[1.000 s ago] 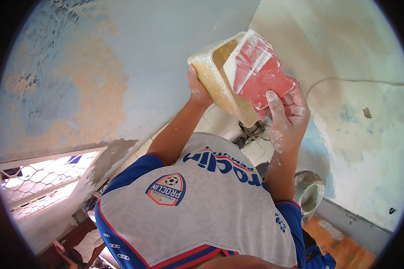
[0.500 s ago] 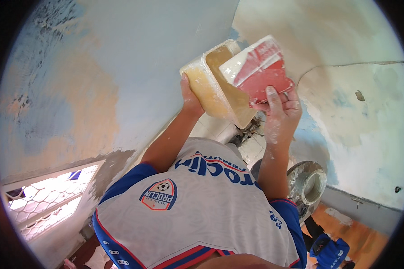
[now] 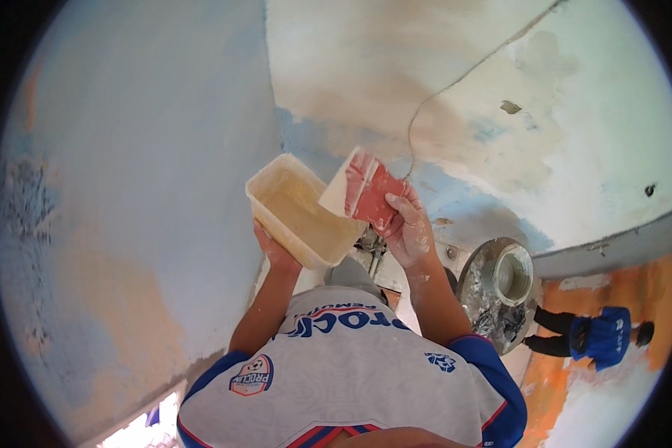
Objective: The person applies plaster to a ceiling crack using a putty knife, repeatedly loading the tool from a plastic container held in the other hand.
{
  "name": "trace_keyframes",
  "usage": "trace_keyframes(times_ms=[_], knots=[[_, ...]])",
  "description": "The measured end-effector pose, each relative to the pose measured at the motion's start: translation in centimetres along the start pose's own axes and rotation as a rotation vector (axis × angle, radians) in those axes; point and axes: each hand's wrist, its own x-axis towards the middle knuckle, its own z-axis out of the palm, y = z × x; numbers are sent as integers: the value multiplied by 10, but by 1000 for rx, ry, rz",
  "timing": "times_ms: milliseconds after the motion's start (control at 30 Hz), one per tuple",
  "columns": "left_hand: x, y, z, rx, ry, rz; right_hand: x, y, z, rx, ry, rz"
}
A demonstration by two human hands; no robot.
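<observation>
My left hand (image 3: pixel 278 252) is closed around the lower left side of a pale yellow rectangular plastic tub (image 3: pixel 263 209). The tub is tilted, its open mouth facing up toward me, with a pale smear over the inside. In my right hand (image 3: pixel 412 235) is a red and white flat putty spreader (image 3: pixel 373 193), pinched between thumb and fingers. Its white edge hangs over the tub's right rim; whether it touches the rim I cannot tell. Whitish putty smears streak the spreader, and spots of it mark my right hand and forearm.
Patchy plastered walls meet in a corner ahead; a crack or cord-like line crosses the right wall (image 3: pixel 470 71). By my right elbow stands a round, putty-smeared drum (image 3: pixel 493 325) bearing a white ring-shaped container (image 3: pixel 514 275). Farther right is another person in a blue shirt (image 3: pixel 608 337).
My view has swung right, showing more of the right wall and the other person. The tub and spreader sit lower and farther left in view, and the tub's inside shows more. Both grips hold.
</observation>
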Motion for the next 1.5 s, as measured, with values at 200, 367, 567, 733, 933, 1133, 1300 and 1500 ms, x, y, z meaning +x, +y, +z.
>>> trace_keyframes(times_ms=[200,367,567,733,933,1133,1300,1500], knots=[[27,-8,-9,-33,-14,-145,10,-5,-48,491,-32,144],[63,-41,-9,-17,-82,-158,31,-21,-49,358,-1,67],[135,-69,35,35,-125,-156,94,-48,-40,302,-36,138],[184,-96,61,42,-177,-173,150,-87,-54,256,-27,-79],[213,-129,76,-68,-166,-224,201,-90,-56,326,-19,-164],[238,-131,82,-48,-118,-223,216,-129,-37,193,65,-333],[252,-130,103,-45,-51,-254,242,-155,-52,-40,-127,-753],[266,-127,131,35,-81,-262,244,-162,-25,-235,-68,-803]])
